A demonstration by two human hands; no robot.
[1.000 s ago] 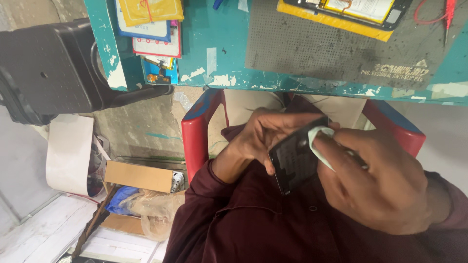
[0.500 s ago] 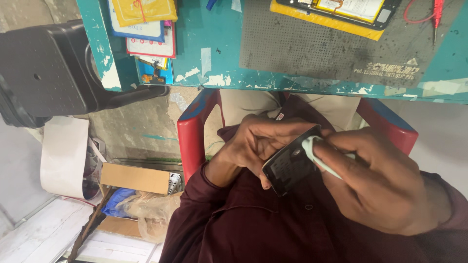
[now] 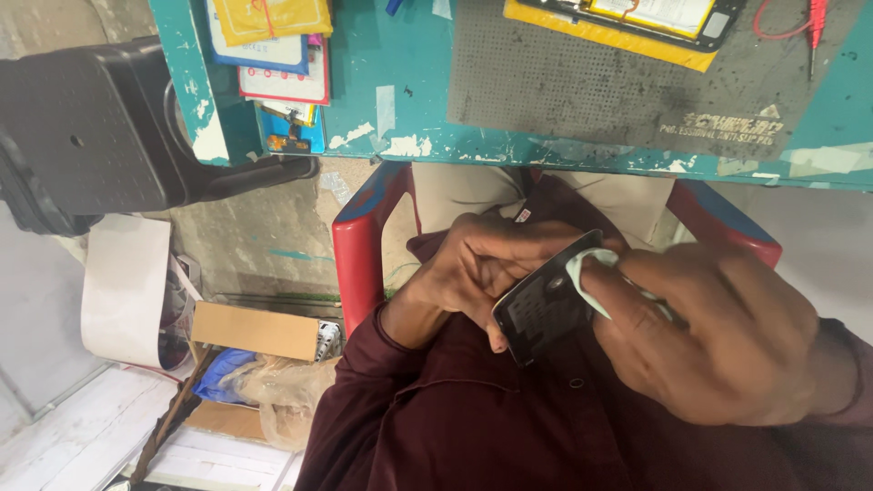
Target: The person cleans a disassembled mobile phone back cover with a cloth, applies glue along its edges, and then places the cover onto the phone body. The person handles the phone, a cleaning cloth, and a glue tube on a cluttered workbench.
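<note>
Hidden: the right hand covers the upper right part of the phone; only the dark face and its lower edge show. Most of the pale cloth is tucked under the right fingers, so its full shape cannot be made out.
Cut off: the open device on the yellow sheet runs off the top edge of the view; the red probe and its lead do too. The right sleeve leaves the frame at the right.
Hard to make out: the stack of cards and booklets at the counter's corner is too small to sort.
Phone: held in front of the chest, below the counter edge, tilted, screen face outward, between both hands.
Left hand: fingers curled and clamped round the phone's left side and back.
Right hand: fingers pressed together on the cloth, holding it against the phone's upper edge.
Counter: teal, paint chipped; a grey perforated mat lies on it under the yellow sheet.
Around: red chair behind the person; black box at left, just beside the counter; a paper roll below it; a cardboard box and crumpled plastic bag on the floor.
In the way: the maroon shirt fills the lower view and hides the lap.
</note>
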